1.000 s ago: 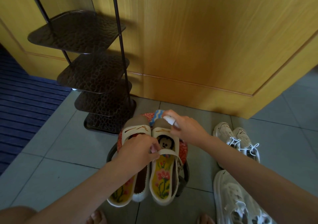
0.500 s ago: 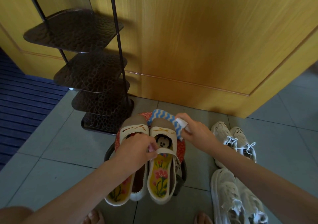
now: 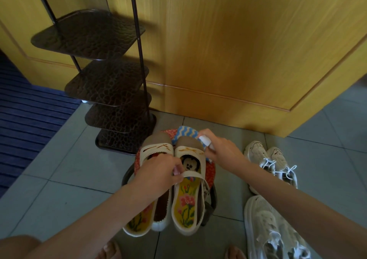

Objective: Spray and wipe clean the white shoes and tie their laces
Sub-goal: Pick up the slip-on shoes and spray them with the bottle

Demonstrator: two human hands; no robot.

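A pair of cream strap shoes (image 3: pixel 188 199) with flowered insoles lies on a small stool (image 3: pixel 210 171) with a red patterned seat. My left hand (image 3: pixel 160 173) pinches the strap of the right-hand shoe. My right hand (image 3: pixel 220 149) grips a small white spray bottle (image 3: pixel 205 141) just beyond that shoe's brown toe. A blue and white wavy cloth (image 3: pixel 186 132) lies under the toes at the stool's far edge. Two pairs of white laced sneakers stand on the tiles to the right, the farther sneakers (image 3: pixel 272 161) and the nearer sneakers (image 3: pixel 272 231).
A dark metal tiered rack (image 3: pixel 107 83) stands to the left against a yellow wooden door (image 3: pixel 228 50). A dark blue ribbed mat (image 3: pixel 29 111) covers the floor at far left. Grey tiles (image 3: pixel 327 169) surround the stool. My bare toes (image 3: pixel 111 250) show at the bottom edge.
My right hand with the white bottle drew back from over the shoe toes to their right side, uncovering the wavy cloth. My left hand kept its pinch on the strap.
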